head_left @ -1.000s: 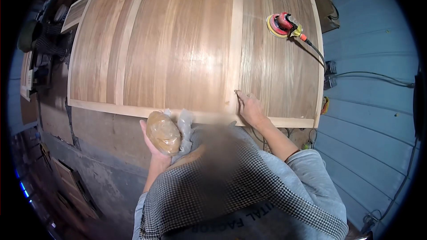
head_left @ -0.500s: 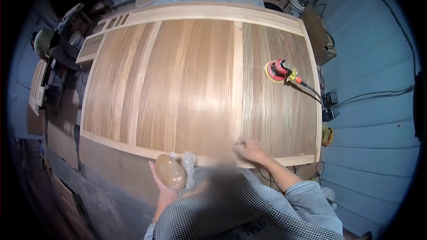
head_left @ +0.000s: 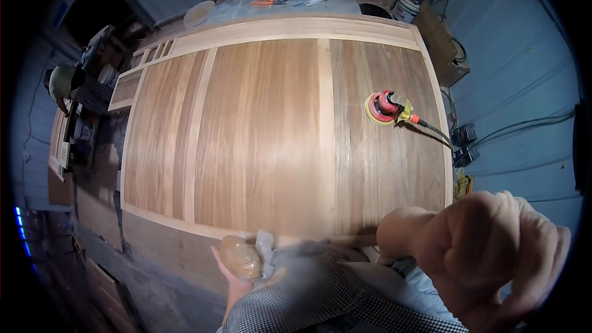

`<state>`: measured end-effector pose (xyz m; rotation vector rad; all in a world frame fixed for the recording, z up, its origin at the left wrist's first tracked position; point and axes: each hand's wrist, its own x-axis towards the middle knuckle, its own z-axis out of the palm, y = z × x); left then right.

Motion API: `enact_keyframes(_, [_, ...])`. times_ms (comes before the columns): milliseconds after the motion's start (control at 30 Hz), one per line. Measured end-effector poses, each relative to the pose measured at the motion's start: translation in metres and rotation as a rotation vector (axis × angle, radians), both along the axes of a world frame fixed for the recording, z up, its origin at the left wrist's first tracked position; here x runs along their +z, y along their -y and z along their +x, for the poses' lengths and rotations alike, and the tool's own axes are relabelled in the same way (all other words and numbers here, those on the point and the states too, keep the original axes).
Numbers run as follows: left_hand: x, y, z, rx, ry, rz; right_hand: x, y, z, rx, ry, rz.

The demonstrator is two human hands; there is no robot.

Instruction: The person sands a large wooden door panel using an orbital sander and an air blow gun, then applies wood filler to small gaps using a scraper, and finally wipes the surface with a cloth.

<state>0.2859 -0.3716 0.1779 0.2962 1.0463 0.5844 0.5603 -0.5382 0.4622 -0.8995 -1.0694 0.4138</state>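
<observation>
In my left hand, just below the panel's near edge, is a plastic bag of tan material, with loose clear plastic beside it. My right hand is raised close to the camera at the lower right, fingers curled; whatever they may hold is hidden. A large wooden panel, with pale rails around darker boards, lies in front of me. A red sander with a yellow pad and a black hose rests on its right section.
A grey worktable with boxes and tools stands behind the panel. A co-worker bends over a bench at left. Buckets, cardboard, cables and black boxes line the blue wall at right.
My right hand has left the panel's lower right part and risen close to the camera. The view has tilted up, showing more of the back table. My left hand still holds the bag.
</observation>
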Motion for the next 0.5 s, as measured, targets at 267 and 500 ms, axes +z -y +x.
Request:
enact_keyframes(267, [0.025,0.011,-0.006,0.225,-0.136,-0.113,-0.047,-0.061,-0.007,0.050,-0.160,0.568])
enact_keyframes(500, [0.000,-0.010,-0.041,0.510,0.024,-0.052,-0.183,-0.098,-0.044,0.055,-0.552,-0.688])
